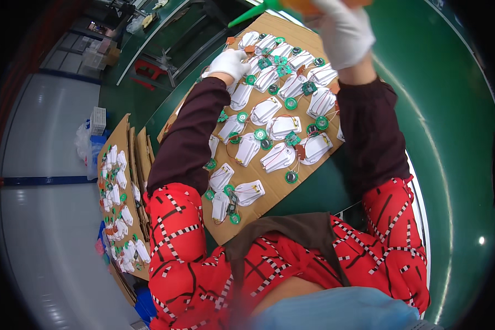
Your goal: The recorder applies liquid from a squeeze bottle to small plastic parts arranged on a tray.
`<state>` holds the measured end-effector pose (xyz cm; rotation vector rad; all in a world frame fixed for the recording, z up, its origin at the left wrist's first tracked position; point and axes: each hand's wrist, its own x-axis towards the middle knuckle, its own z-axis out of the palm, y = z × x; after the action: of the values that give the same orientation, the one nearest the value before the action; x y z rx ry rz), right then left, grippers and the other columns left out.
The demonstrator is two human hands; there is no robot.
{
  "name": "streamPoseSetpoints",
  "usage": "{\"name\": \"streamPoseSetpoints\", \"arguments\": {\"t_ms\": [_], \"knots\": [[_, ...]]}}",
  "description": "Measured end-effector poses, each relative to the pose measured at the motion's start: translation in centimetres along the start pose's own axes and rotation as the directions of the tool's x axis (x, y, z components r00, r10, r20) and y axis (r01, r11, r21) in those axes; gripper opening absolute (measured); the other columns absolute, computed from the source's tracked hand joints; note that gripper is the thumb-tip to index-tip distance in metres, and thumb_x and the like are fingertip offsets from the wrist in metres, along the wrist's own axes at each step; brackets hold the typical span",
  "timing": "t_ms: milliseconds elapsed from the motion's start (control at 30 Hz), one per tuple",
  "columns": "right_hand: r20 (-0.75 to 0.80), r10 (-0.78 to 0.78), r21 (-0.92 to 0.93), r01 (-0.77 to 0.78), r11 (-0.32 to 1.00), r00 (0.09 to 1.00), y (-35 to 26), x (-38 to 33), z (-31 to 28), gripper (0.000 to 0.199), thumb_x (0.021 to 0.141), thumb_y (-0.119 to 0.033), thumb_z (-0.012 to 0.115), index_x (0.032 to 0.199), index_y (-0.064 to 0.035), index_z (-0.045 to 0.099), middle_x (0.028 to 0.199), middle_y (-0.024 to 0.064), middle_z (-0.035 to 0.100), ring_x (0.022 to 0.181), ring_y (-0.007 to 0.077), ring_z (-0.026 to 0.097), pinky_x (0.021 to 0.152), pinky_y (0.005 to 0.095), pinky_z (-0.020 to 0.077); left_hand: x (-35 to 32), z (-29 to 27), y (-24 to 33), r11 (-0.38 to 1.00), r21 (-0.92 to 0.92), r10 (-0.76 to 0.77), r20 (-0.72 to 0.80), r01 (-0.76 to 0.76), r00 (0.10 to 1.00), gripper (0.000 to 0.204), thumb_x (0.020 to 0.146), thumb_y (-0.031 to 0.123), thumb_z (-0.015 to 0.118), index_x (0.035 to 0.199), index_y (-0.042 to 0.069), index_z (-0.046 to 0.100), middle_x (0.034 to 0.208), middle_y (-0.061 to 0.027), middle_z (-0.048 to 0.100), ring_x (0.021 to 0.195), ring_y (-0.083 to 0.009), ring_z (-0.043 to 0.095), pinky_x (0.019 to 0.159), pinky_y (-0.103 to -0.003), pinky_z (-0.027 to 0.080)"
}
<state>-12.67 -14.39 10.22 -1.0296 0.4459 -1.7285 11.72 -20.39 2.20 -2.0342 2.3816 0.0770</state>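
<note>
My left hand [229, 65], in a white glove, reaches to the far left part of a cardboard sheet [308, 170]. Its fingers are bent and closed over a white plastic housing, beside a small orange-brown board [249, 49]; what they grip is hidden. My right hand [345, 38], also gloved in white, is raised at the top edge. It is wrapped round an orange bottle-like dispenser [305, 5], partly cut off, whose green tapered nozzle [253, 13] points left. Many white housings [284, 127] with green round speakers [291, 103], green circuit boards [293, 138] and thin red wires lie on the cardboard.
The cardboard rests on a green tabletop [423, 110]. To my left stands another cardboard sheet [109, 165] with similar parts, next to stacked cardboard [141, 159]. Behind are a red stool [147, 72], a metal frame, and a white basket [98, 120] beside plastic bags.
</note>
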Motion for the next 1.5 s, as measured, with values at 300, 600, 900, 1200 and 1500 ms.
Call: {"name": "streamPoseSetpoints", "arguments": {"t_ms": [300, 600, 900, 1200, 1500], "knots": [[-0.016, 0.022, -0.13, -0.023, 0.991, 1.0, 2.4, -1.0, 2.2, 0.029, 0.074, -0.023, 0.072, 0.093, -0.0046, 0.061, 0.076, 0.0015, 0.061, 0.059, 0.0079, 0.055, 0.051, 0.0197, 0.043, 0.7, 2.8, -0.6, 0.995, -0.026, 0.096, -0.076, -0.098, 0.992, 0.015, 0.071, 0.017, 0.065, 0.078, 0.004, 0.066, 0.087, -0.0155, 0.064, 0.084, -0.03, 0.062, 0.077, -0.036, 0.048], [-0.173, 0.044, -0.112, -0.064, 0.992, 0.984, 3.4, -0.6, 2.1, 0.027, 0.076, -0.023, 0.069, 0.094, -0.0056, 0.061, 0.074, 0.0014, 0.059, 0.058, 0.0077, 0.052, 0.052, 0.0207, 0.0419, 0.5, 3.0, 0.1, 0.997, -0.072, 0.027, -0.101, -0.035, 0.995, 0.021, 0.072, 0.022, 0.067, 0.085, 0.006, 0.068, 0.092, -0.0167, 0.065, 0.088, -0.0299, 0.063, 0.08, -0.037, 0.048], [-0.083, 0.118, -0.184, -0.131, 0.974, 0.99, 4.7, -0.1, 0.0, 0.033, 0.073, -0.018, 0.072, 0.101, -0.0057, 0.059, 0.078, 0.0004, 0.059, 0.061, 0.0073, 0.052, 0.053, 0.0206, 0.0411, 1.0, 2.2, -0.8, 0.966, -0.231, -0.133, -0.068, 0.114, 0.989, 0.031, 0.075, 0.032, 0.058, 0.089, 0.006, 0.068, 0.091, -0.0179, 0.065, 0.09, -0.0324, 0.062, 0.081, -0.037, 0.048], [0.007, 0.116, -0.45, -0.1, 0.888, 0.993, 9.7, 0.2, -0.9, 0.061, 0.061, -0.018, 0.08, 0.113, -0.0006, 0.055, 0.106, 0.0106, 0.062, 0.096, 0.0191, 0.06, 0.085, 0.0313, 0.0473, 1.2, 2.2, -2.8, 0.959, -0.265, -0.116, -0.05, 0.099, 0.992, 0.032, 0.068, 0.024, 0.067, 0.091, 0.002, 0.068, 0.081, -0.014, 0.067, 0.073, -0.0205, 0.065, 0.069, -0.03, 0.05], [0.001, 0.034, -0.466, -0.029, 0.885, 0.999, 12.5, 0.1, -1.1, 0.069, 0.055, -0.015, 0.083, 0.116, -0.0009, 0.052, 0.11, 0.0108, 0.061, 0.103, 0.0209, 0.057, 0.092, 0.0324, 0.0433, 2.5, 3.4, -4.1, 0.935, -0.35, -0.065, -0.007, 0.059, 0.998, 0.022, 0.073, 0.016, 0.065, 0.09, 0.002, 0.068, 0.078, -0.0075, 0.067, 0.067, -0.0131, 0.062, 0.063, -0.026, 0.05]]}}
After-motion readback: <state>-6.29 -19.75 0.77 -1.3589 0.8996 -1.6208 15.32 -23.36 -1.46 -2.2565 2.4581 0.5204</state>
